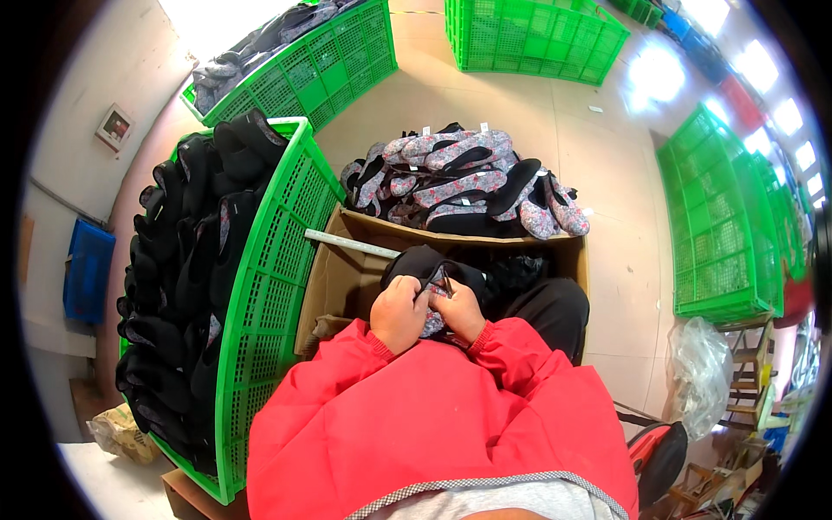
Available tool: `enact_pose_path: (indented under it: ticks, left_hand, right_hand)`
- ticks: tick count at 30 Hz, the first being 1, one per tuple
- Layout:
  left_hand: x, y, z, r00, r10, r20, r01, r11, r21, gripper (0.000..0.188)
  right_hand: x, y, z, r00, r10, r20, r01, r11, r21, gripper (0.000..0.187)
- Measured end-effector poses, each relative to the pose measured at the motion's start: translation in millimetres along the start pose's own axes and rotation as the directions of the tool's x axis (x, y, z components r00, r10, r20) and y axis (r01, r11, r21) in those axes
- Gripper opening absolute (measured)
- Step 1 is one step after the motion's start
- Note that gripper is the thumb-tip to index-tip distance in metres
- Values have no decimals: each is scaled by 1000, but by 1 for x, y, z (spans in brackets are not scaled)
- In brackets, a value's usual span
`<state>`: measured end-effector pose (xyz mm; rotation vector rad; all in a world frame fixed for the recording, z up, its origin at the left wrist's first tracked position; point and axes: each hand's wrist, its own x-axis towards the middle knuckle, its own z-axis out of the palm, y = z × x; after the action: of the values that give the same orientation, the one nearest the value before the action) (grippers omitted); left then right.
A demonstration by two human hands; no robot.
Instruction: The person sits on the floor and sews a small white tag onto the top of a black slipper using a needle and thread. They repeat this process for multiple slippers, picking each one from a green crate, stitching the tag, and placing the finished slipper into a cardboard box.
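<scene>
My left hand (399, 313) and my right hand (458, 310) are close together in front of my lap. Between them they pinch the edge of a black slipper (422, 261) with a floral inside, and part of it is hidden behind my fingers. Below my hands, a cardboard box (572, 253) stands open with dark things inside that I cannot make out. A white rod (351, 243) lies across its left part. Just beyond the box is a heap of floral slippers with black soles (468, 181), several bearing small white tags.
To my left stands a green crate (270, 342) full of black slippers (178, 260). More green crates stand at the far left (334, 65), far middle (529, 35) and right (715, 234). Clear plastic wrap (698, 373) hangs beside a wooden rack (747, 373) at right.
</scene>
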<state>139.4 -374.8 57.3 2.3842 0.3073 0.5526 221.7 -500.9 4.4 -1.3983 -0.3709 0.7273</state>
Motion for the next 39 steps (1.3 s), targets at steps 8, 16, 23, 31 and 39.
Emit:
enact_pose_path:
  ticks: [8,16,23,31,39]
  left_hand:
    - [-31,-37,6,821,-480,309,565,601,-566,25]
    - [-38,-36,19,891,-373,259,430,512,-744,42]
    - [-22,-15,18,821,-515,247,489,411,-769,39]
    - [-25,-8,6,789,-514,336,548,342,-763,30]
    - [-21,-4,20,965,-121,-234,92,987,-131,33]
  right_hand:
    - [14,-17,-2,987,159,12,-157,957,245,12]
    - [35,-20,-19,944,313,104,-329,866,376,17]
    - [37,-11,-12,980,167,-111,-118,928,354,14]
    - [33,-2,4,978,105,-180,-48,954,296,16]
    - [41,16,3,964,49,-262,3,980,197,12]
